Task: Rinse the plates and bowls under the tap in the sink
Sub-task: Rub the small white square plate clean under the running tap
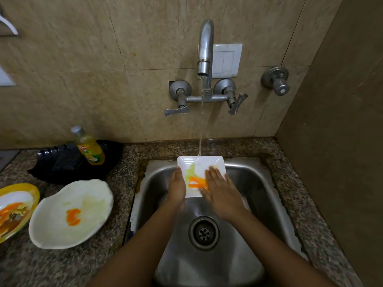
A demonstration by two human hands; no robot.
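A small square white plate smeared with orange and green sauce is held over the steel sink. Water runs from the tap onto the plate's far edge. My left hand grips the plate's left edge. My right hand lies flat on the plate's right side, fingers spread over the stain. On the counter to the left wait a wavy white plate with an orange smear and a yellow-rimmed plate with sauce.
A yellow dish-soap bottle leans on a black tray at the counter's back. The sink drain lies below the hands. Tap handles project from the tiled wall, and another valve sits to the right. A wall closes the right side.
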